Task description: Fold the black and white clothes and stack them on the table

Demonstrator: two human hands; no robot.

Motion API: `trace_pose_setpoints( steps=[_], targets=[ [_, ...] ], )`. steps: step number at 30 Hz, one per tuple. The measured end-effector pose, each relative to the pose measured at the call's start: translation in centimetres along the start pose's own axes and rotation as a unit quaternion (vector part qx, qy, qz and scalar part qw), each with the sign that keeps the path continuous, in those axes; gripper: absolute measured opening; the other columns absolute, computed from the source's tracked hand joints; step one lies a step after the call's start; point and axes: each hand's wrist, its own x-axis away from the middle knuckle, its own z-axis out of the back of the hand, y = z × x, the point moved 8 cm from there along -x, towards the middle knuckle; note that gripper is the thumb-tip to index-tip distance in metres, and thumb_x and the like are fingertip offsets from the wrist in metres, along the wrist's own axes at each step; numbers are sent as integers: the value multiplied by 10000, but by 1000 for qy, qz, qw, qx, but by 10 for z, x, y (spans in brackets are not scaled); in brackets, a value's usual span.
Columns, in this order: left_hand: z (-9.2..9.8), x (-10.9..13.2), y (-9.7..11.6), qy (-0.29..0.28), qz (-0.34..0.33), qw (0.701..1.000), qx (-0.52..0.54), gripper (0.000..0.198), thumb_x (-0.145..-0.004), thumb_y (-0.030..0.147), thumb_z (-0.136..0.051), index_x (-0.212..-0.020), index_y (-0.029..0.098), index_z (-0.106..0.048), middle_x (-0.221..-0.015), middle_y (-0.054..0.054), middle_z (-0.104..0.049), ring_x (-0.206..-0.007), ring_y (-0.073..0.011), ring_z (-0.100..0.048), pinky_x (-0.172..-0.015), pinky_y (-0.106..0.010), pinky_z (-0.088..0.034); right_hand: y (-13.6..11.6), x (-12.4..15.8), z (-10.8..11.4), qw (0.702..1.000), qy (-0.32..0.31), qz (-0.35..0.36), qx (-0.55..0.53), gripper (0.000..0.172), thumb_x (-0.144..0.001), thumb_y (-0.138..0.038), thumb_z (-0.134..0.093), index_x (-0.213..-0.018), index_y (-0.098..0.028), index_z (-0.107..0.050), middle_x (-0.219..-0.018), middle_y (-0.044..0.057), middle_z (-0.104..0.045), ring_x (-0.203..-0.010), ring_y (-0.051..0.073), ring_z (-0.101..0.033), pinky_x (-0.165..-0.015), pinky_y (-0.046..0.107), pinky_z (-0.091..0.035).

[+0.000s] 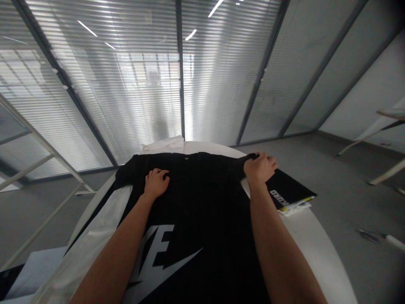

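Observation:
A black T-shirt (pixel 202 198) with a large white logo lies spread on a round white table (pixel 316 245). My left hand (pixel 155 182) rests on the shirt's upper left part, its fingers curled and pressed into the cloth. At the table's right edge my right hand (pixel 260 167) is closed on the shirt's far right corner, near the sleeve. Both forearms reach out over the shirt.
A black booklet (pixel 289 192) with white lettering lies on papers at the table's right edge. White cloth (pixel 164 145) sits at the far side and more white fabric (pixel 104 219) under the shirt on the left. Glass walls with blinds stand behind; white frame legs (pixel 41 169) on the left.

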Motion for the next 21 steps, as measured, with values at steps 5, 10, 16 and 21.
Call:
trace_pose_setpoints(
  steps=[5, 10, 16, 21],
  targets=[
    [-1, 0, -1, -2, 4, 1000, -3, 381, -857, 353, -478, -1199, 305, -638, -1233, -74, -562, -1168, -291, -486, -991, -466, -377, -48, 14, -13, 988, -8, 149, -44, 372, -817, -153, -426, -1143, -161, -605, -1154, 149, -600, -1103, 311, -497, -925, 455, -377],
    [-1, -1, -1, -1, 7, 1000, -1, 375, -855, 353, -484, -1192, 313, -643, -1237, -73, -563, -1175, -293, -487, -994, -468, -377, -98, 82, -74, 932, -169, 318, -49, 358, -856, -190, -430, -1166, -200, -611, -1150, 79, -647, -1074, 235, -549, -954, 365, -388],
    [-1, -1, -2, 7, 4, 1000, 6, 368, -854, 342, -488, -1184, 312, -647, -1224, -71, -570, -1171, -290, -488, -995, -466, -376, -94, 150, -131, 881, -288, 371, 54, 488, -956, -398, -341, -1403, -239, -454, -1487, 86, -400, -1373, 264, -309, -1117, 467, -187],
    [-1, 0, -4, 7, 0, 1000, 13, 366, -851, 340, -490, -1179, 310, -649, -1215, -71, -573, -1161, -290, -492, -988, -473, -381, -91, 148, -138, 880, -300, 362, 68, 520, -965, -451, -302, -1440, -268, -407, -1525, 76, -341, -1408, 258, -253, -1133, 472, -147]
  ],
)
